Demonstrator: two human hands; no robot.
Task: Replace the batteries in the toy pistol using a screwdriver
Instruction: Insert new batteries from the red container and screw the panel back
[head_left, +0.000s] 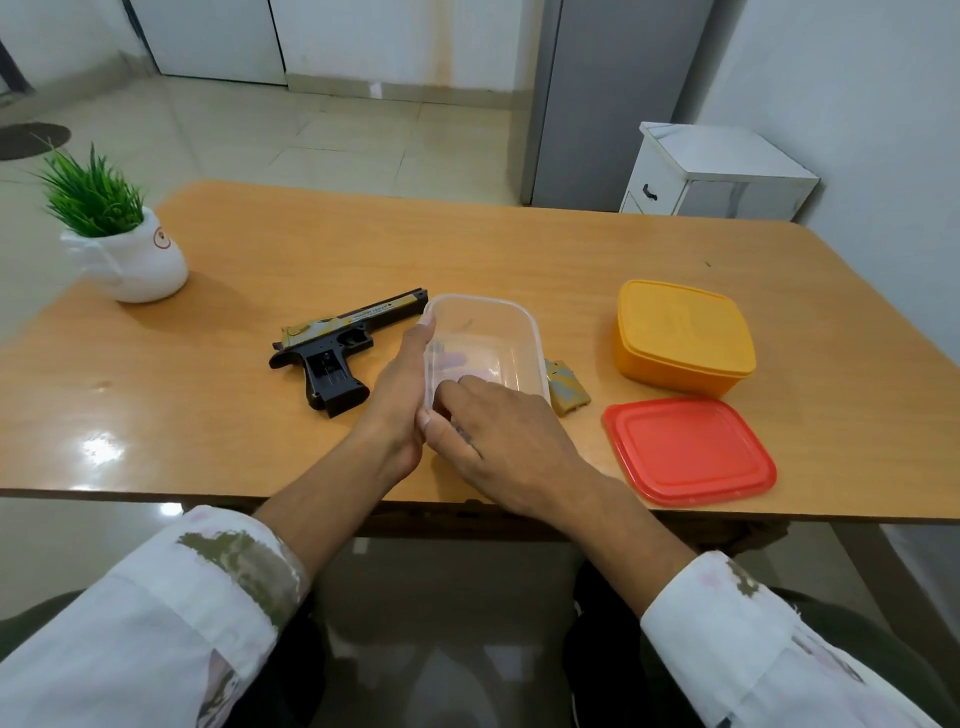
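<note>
While left hand (400, 395) grips left wall of clear tub (519, 322), thumb up along rim and fingers showing through plastic, right hand (498, 436) reaches over near edge into tub, fingers curled down; can't tell if it's pinching anything. Toy pistol (343, 348) flat on table (311, 249), just left of tub, muzzle by tub's far-left corner. Camo cover piece (566, 392) just right of tub. Yellow lidded box (680, 332) right of centre, red lid (685, 447) below it. Potted plant (119, 239) upper left.
</note>
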